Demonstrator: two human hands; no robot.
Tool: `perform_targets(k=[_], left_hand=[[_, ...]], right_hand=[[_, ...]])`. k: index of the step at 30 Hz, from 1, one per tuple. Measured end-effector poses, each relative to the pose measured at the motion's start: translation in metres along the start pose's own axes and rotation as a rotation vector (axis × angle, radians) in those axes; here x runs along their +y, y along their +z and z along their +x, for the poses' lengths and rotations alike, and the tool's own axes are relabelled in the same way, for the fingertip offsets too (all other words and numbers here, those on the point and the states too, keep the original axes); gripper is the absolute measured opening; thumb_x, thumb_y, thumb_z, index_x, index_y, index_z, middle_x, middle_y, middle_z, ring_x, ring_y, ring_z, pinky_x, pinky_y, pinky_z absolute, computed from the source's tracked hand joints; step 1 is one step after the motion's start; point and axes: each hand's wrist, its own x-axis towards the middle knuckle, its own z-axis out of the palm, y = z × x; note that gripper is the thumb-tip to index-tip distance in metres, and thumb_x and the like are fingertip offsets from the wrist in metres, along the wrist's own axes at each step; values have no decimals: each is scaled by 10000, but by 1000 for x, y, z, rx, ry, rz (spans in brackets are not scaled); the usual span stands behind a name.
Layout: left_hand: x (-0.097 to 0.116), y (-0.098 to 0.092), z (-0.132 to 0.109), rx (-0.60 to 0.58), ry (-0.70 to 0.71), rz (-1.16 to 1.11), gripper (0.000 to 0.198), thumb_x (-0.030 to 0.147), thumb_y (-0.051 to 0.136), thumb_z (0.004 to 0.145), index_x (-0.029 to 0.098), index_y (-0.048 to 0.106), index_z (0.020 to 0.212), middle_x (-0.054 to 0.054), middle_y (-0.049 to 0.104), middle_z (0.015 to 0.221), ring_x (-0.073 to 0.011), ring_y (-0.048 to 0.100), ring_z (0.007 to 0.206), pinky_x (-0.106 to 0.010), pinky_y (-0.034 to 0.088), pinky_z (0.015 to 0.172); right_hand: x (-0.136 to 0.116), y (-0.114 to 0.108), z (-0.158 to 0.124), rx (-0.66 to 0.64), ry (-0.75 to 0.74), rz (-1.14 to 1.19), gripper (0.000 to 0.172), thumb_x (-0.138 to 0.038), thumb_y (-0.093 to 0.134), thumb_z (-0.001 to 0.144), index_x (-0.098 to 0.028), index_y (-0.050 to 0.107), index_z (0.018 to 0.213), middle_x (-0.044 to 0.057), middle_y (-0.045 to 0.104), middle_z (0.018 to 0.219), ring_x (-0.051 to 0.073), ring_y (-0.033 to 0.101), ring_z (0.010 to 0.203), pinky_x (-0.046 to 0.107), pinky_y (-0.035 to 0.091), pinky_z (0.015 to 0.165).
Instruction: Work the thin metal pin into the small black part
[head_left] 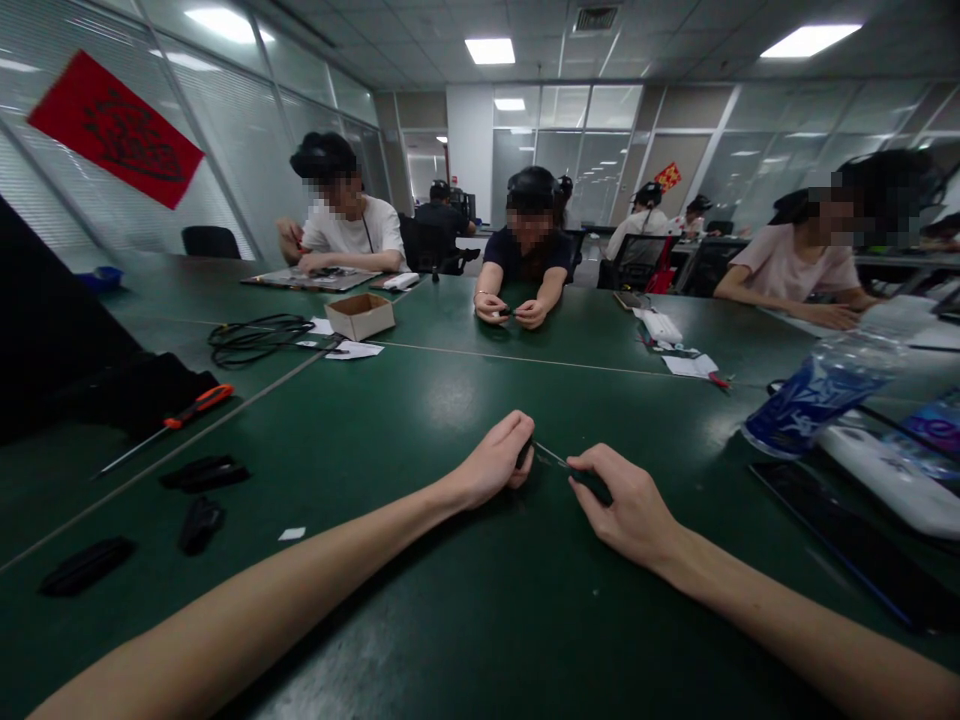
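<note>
My left hand (499, 460) is closed in a pinch on a small dark part that its fingers mostly hide. My right hand (626, 500) is curled around the dark handle of a thin metal tool (553, 457), perhaps a small screwdriver. The tool's shaft points left, with its tip at the part in my left fingers. Both hands rest low over the dark green table (450, 400), a few centimetres apart.
An orange-handled screwdriver (196, 404) and several black parts (204, 473) lie at the left. A cardboard box (361, 315) and a coiled black cable (259, 335) sit farther back. A water bottle (821, 390), a phone (847, 545) and a white device are at the right. Other people sit across the table.
</note>
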Motion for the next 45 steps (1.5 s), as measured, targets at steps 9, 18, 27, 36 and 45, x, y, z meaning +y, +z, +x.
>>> perform_targets(k=[9,18,27,36,45], left_hand=[[11,-4,-7,-170,-122,80,279,462,389,874,190,417,818,92,320,404,-63,231,340,-171,194,355],[20,-9,-8,-323,-229,23,257,419,446,856,176,433,775,93,275,419,-56,227,337,-183,214,383],[25,-14,-5,-420,-297,50,264,419,496,829,162,460,784,65,359,460,-62,296,354,-180,202,350],[24,-13,-5,-400,-299,2,268,422,505,825,165,451,770,73,332,438,-58,273,350,-176,192,353],[11,-4,-2,-144,-129,-120,249,436,448,861,191,407,841,91,337,436,-55,252,332,-168,219,368]], right_hand=[[5,-7,-8,-69,-116,82,192,-162,510,842,-170,558,1028,68,553,919,169,547,782,307,489,684],[4,-11,-8,-124,-166,138,185,-166,523,837,-163,562,1019,70,562,925,164,555,797,294,489,679],[3,-10,-7,-99,-210,179,214,-156,533,827,-177,572,1036,67,567,915,166,558,799,294,485,672],[4,-8,-7,-89,-198,169,214,-154,534,830,-180,562,1041,67,560,919,167,550,802,302,483,685],[1,-7,0,-52,-56,78,223,-155,514,840,-180,554,1058,64,559,932,169,551,798,309,486,696]])
